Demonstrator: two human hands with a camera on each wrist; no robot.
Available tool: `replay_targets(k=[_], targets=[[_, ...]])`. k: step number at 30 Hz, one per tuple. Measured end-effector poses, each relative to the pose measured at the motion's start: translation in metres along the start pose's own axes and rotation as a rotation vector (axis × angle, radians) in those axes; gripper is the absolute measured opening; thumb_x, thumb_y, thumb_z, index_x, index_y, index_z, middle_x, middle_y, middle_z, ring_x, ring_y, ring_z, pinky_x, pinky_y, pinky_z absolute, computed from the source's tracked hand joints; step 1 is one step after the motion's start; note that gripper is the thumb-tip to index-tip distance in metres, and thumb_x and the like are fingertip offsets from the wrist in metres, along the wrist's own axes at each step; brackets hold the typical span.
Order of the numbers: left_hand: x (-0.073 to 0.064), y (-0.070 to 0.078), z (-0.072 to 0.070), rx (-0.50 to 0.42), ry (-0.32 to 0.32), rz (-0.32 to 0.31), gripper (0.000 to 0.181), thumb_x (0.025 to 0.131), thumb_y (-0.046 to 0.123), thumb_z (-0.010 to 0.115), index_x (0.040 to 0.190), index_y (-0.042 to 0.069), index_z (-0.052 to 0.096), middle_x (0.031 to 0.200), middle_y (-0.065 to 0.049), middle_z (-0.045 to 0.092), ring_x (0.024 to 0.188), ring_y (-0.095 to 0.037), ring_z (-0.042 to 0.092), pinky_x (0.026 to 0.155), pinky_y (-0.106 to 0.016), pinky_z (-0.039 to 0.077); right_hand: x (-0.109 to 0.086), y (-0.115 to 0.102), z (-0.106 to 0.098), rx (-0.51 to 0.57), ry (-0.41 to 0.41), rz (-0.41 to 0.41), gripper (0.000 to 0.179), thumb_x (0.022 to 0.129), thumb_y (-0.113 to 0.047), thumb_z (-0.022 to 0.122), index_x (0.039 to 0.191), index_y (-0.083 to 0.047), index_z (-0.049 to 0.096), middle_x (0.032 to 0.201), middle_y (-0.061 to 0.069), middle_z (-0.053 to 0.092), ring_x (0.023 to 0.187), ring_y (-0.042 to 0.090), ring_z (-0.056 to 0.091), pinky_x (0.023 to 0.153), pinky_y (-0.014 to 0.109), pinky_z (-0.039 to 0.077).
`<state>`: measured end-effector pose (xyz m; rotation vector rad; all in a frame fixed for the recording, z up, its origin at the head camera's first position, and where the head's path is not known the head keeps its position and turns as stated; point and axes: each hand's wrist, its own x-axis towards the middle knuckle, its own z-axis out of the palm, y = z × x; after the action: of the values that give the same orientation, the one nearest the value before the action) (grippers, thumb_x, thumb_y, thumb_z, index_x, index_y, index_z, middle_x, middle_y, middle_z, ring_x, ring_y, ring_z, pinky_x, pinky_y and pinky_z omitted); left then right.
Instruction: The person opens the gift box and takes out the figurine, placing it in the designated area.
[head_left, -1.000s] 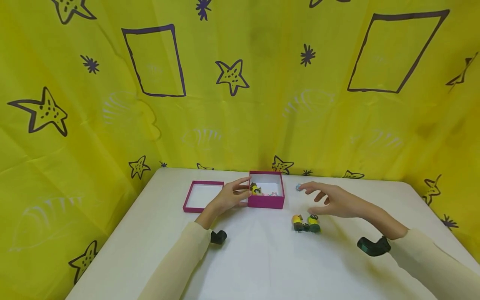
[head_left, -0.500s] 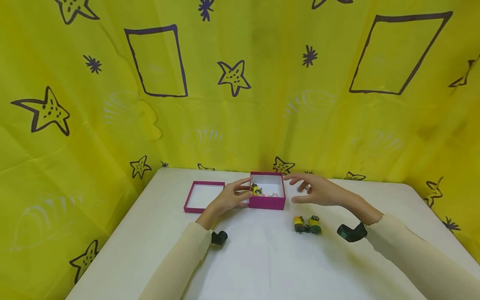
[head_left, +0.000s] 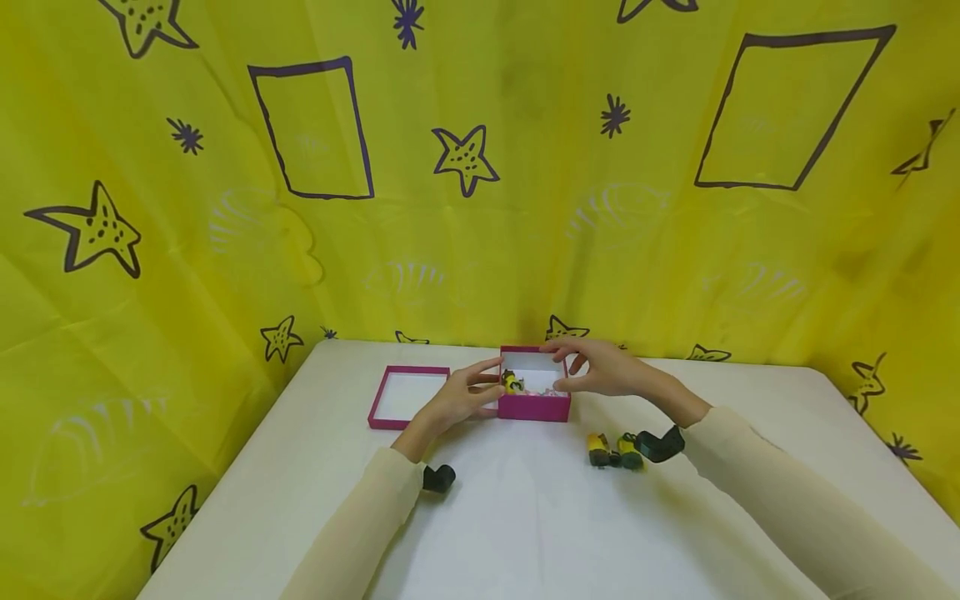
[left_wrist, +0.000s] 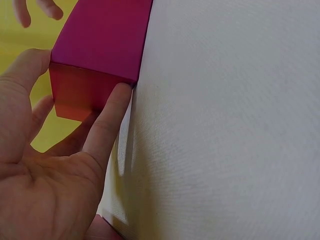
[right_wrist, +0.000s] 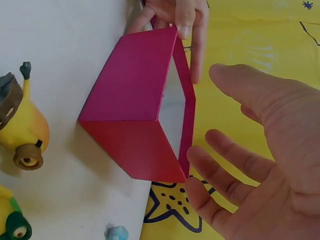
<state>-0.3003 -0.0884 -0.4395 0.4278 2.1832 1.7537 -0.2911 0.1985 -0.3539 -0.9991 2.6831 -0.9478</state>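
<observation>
A magenta box (head_left: 534,407) with a white inside stands uncovered near the back of the table. Inside it, in the head view, lie a small yellow-and-black toy figure (head_left: 512,382) and some small pink pieces (head_left: 536,392). My left hand (head_left: 457,396) touches the box's left end, its fingers extended along that wall and the thumb by the top edge, as the left wrist view shows. Over the right side of the box is my right hand (head_left: 607,368), thumb and fingers spread apart with nothing between them. In the right wrist view its fingertips overlap the rim.
Left of the box lies a magenta-edged lid (head_left: 386,424). Nearer me on the right lie two yellow toy figures with round goggles, one brown-trimmed (right_wrist: 30,125), one green-trimmed (right_wrist: 12,220). A small light-blue piece (right_wrist: 118,233) lies right of the box. Behind hangs a yellow curtain (head_left: 525,250).
My right hand has moved left from beside the light-blue piece to over the box's right side. The left hand stays at the box's left end.
</observation>
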Motion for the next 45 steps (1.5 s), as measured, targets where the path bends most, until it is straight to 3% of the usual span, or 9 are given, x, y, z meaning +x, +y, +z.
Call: replay_targets(k=[9, 21, 27, 32, 37, 40, 43, 45], targets=[[0.0, 0.0, 0.001, 0.001, 0.0, -0.02, 0.063, 0.1, 0.021, 0.069, 0.158, 0.022, 0.043, 0.149, -0.016, 0.052, 0.128, -0.033, 0.059, 0.09, -0.041, 0.06, 0.024, 0.008, 0.014, 0.002, -0.003, 0.032, 0.058, 0.09, -0.015, 0.08, 0.142, -0.004, 0.057, 0.122, 0.025, 0.067, 0.092, 0.027, 0.064, 0.073, 0.03, 0.058], [0.001, 0.001, 0.002, -0.015, 0.002, -0.028, 0.062, 0.101, 0.02, 0.069, 0.157, 0.027, 0.045, 0.149, -0.016, 0.052, 0.129, -0.034, 0.058, 0.09, -0.041, 0.061, 0.041, 0.004, 0.026, 0.022, -0.024, 0.064, 0.056, 0.092, -0.014, 0.078, 0.142, -0.002, 0.055, 0.122, 0.023, 0.067, 0.091, 0.029, 0.064, 0.074, 0.033, 0.059], [0.0, 0.0, 0.001, -0.011, 0.002, -0.024, 0.062, 0.101, 0.019, 0.068, 0.157, 0.027, 0.045, 0.149, -0.015, 0.052, 0.128, -0.034, 0.059, 0.09, -0.041, 0.061, 0.05, 0.01, 0.035, -0.047, -0.017, 0.06, 0.053, 0.091, -0.012, 0.079, 0.139, -0.003, 0.058, 0.116, 0.02, 0.069, 0.09, 0.028, 0.065, 0.076, 0.035, 0.061], [-0.001, 0.0, 0.001, -0.003, -0.002, -0.015, 0.062, 0.101, 0.02, 0.068, 0.157, 0.026, 0.044, 0.148, -0.016, 0.053, 0.127, -0.033, 0.06, 0.09, -0.041, 0.061, 0.056, 0.012, 0.04, -0.122, -0.03, 0.114, 0.051, 0.092, -0.017, 0.079, 0.139, -0.009, 0.06, 0.116, 0.015, 0.07, 0.09, 0.025, 0.067, 0.073, 0.036, 0.061], [-0.001, 0.0, 0.001, -0.001, -0.006, -0.008, 0.062, 0.101, 0.021, 0.069, 0.157, 0.026, 0.044, 0.148, -0.016, 0.052, 0.128, -0.033, 0.059, 0.09, -0.041, 0.06, 0.063, 0.01, 0.044, -0.198, -0.038, 0.143, 0.053, 0.091, -0.022, 0.08, 0.14, -0.013, 0.061, 0.115, 0.01, 0.072, 0.096, 0.026, 0.069, 0.098, 0.055, 0.045], [-0.001, 0.001, 0.0, -0.005, -0.005, -0.011, 0.062, 0.1, 0.022, 0.069, 0.157, 0.027, 0.045, 0.148, -0.015, 0.052, 0.128, -0.033, 0.059, 0.09, -0.041, 0.06, 0.065, 0.007, 0.045, -0.224, -0.048, 0.166, 0.054, 0.09, -0.023, 0.081, 0.14, -0.015, 0.061, 0.114, 0.007, 0.073, 0.103, 0.027, 0.067, 0.101, 0.061, 0.036], [-0.001, 0.001, 0.0, -0.006, -0.005, -0.014, 0.062, 0.1, 0.022, 0.069, 0.157, 0.028, 0.045, 0.149, -0.015, 0.052, 0.127, -0.032, 0.06, 0.09, -0.04, 0.06, 0.067, 0.005, 0.046, -0.219, -0.064, 0.188, 0.055, 0.09, -0.023, 0.082, 0.14, -0.015, 0.061, 0.114, 0.008, 0.073, 0.102, 0.027, 0.067, 0.1, 0.055, 0.045], [-0.001, 0.001, 0.0, -0.008, -0.007, -0.015, 0.062, 0.1, 0.021, 0.069, 0.157, 0.028, 0.045, 0.149, -0.015, 0.052, 0.127, -0.032, 0.06, 0.09, -0.04, 0.06, 0.068, 0.004, 0.047, -0.204, -0.078, 0.183, 0.056, 0.089, -0.021, 0.082, 0.14, -0.012, 0.061, 0.112, 0.01, 0.073, 0.098, 0.025, 0.067, 0.091, 0.045, 0.054]])
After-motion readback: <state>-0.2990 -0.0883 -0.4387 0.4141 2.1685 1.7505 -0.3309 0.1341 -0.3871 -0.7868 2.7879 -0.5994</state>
